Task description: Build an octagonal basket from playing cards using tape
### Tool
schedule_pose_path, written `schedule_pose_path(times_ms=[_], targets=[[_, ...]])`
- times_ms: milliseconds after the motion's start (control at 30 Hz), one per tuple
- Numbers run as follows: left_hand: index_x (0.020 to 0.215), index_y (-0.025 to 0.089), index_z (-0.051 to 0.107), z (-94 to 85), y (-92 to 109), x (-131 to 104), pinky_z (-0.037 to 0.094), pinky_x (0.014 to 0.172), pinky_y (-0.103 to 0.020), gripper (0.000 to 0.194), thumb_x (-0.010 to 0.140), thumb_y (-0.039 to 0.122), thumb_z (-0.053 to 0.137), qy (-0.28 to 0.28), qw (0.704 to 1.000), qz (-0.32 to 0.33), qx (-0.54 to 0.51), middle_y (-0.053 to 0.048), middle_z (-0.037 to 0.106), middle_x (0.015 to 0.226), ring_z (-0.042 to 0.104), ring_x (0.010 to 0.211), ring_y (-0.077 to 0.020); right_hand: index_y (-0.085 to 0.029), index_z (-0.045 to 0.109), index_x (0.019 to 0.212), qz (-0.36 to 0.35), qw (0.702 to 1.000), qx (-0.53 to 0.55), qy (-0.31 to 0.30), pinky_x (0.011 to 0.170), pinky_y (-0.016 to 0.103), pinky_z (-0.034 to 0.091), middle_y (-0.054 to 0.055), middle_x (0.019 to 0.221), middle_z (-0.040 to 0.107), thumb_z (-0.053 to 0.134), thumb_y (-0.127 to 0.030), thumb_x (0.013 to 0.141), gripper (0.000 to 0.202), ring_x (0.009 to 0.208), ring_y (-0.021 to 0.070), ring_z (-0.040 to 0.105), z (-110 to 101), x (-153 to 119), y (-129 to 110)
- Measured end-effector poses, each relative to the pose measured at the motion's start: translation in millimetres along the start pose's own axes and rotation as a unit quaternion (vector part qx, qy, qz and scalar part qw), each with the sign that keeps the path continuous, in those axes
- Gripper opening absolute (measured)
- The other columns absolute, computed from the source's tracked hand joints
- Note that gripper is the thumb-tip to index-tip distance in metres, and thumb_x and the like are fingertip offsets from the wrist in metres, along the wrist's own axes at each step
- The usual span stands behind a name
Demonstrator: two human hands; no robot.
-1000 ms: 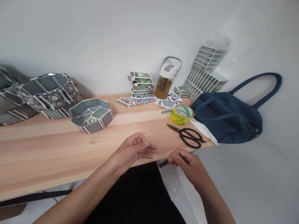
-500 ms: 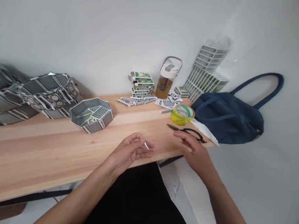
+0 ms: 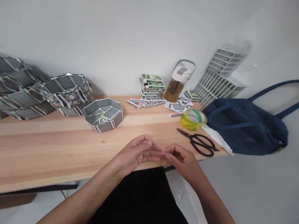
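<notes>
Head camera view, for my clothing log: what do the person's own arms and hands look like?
The left hand and right hand are ungloved; no watch or bracelet shows. Both forearms are bare, without sleeves in view. Black clothing covers the lap.

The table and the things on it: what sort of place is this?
Probably a home or small craft corner: scissors and tape lie near several bowls made of folded cards.

On the surface (image 3: 58,146), the octagonal tray (image 3: 103,115) sits left of centre, baskets further left. Behind lie card boxes (image 3: 152,86), then a bottle (image 3: 176,84). At right, scissors (image 3: 201,143) lie before the tape roll (image 3: 193,119), left of the bag (image 3: 246,126).
</notes>
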State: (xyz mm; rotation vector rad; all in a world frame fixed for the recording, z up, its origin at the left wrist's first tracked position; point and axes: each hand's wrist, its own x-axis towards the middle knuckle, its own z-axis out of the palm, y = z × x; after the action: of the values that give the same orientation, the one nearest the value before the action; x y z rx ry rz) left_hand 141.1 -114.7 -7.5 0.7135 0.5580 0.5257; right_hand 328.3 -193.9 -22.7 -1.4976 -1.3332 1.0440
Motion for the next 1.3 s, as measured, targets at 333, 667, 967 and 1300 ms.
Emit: schedule_pose_path(times_ms=[333, 667, 967, 1300], targets=[[0.082, 0.014, 0.055, -20.2, 21.4, -18.8, 0.054, 0.081, -0.03, 0.019, 0.078, 0.019, 0.073, 0.017, 0.999, 0.016, -0.025, -0.009, 0.069, 0.098, 0.068, 0.094, -0.019, -0.019, 0.06, 0.077, -0.004, 0.999, 0.02, -0.025, 0.066, 0.024, 0.041, -0.001, 0.075, 0.056, 0.063, -0.037, 0.083, 0.019, 0.072, 0.013, 0.052, 11.8, 16.2, -21.4], [0.072, 0.014, 0.061, -45.6, 50.7, -51.1, 0.047, 0.07, -0.024, 0.017, 0.071, 0.017, 0.078, 0.0, 0.999, 0.048, 0.0, -0.003, 0.062, 0.085, 0.059, 0.08, -0.0122, -0.021, 0.061, 0.081, -0.064, 0.992, 0.017, -0.109, 0.072, 0.026, 0.042, 0.0, 0.08, 0.058, 0.064, -0.028, 0.085, 0.009, 0.077, 0.0133, 0.053, 29.7, 38.8, -56.9], [0.066, 0.015, 0.065, -80.4, 109.2, -62.7, 0.035, 0.049, -0.016, 0.017, 0.066, 0.019, 0.081, -0.025, 0.977, 0.122, 0.175, -0.002, 0.066, 0.083, 0.048, 0.056, -0.004, -0.022, 0.062, 0.08, -0.186, 0.971, -0.001, -0.149, 0.077, 0.031, 0.047, 0.005, 0.096, 0.066, 0.064, -0.031, 0.086, 0.01, 0.088, 0.0176, 0.06, 45.8, 71.4, -92.2], [0.076, 0.014, 0.07, -118.2, 203.0, -35.7, 0.05, 0.071, -0.027, 0.012, 0.075, 0.025, 0.074, -0.076, 0.837, 0.191, 0.507, -0.009, 0.071, 0.085, 0.065, 0.079, -0.0171, -0.021, 0.062, 0.086, -0.298, 0.931, -0.093, -0.187, 0.089, 0.035, 0.046, 0.005, 0.105, 0.072, 0.057, -0.027, 0.091, 0.01, 0.101, 0.0178, 0.064, 61.7, 152.9, -113.5]])
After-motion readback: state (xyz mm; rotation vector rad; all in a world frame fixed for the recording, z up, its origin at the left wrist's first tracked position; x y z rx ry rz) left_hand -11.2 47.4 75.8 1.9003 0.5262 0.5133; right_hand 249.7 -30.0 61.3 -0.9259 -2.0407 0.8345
